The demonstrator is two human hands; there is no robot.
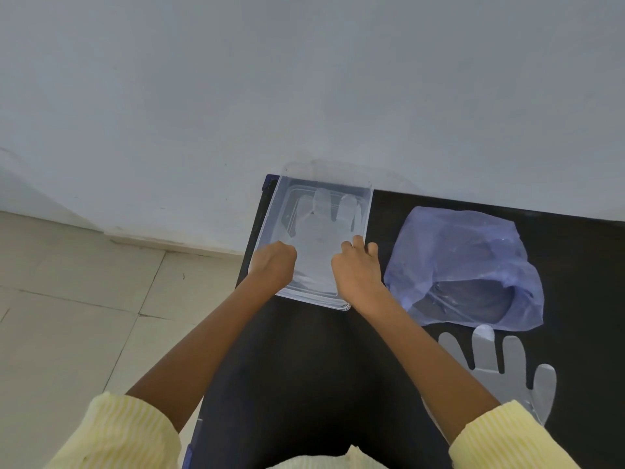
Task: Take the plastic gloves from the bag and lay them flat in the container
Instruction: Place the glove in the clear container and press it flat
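Observation:
A clear plastic container (pixel 270 211) stands at the far left of a black table. Inside it lies a clear plastic glove (pixel 321 228), fingers pointing away from me. My left hand (pixel 274 262) and my right hand (pixel 355 265) are both inside the container, pinching the glove's cuff end at its left and right sides. A blue-violet plastic bag (pixel 470 262) sits to the right of the container, its mouth towards me. A second clear glove (pixel 507 370) lies flat on the table in front of the bag.
The black table (pixel 575 238) stands against a pale wall. Its left edge drops to a tiled floor (pixel 84 299). My yellow striped sleeves are at the bottom of the view.

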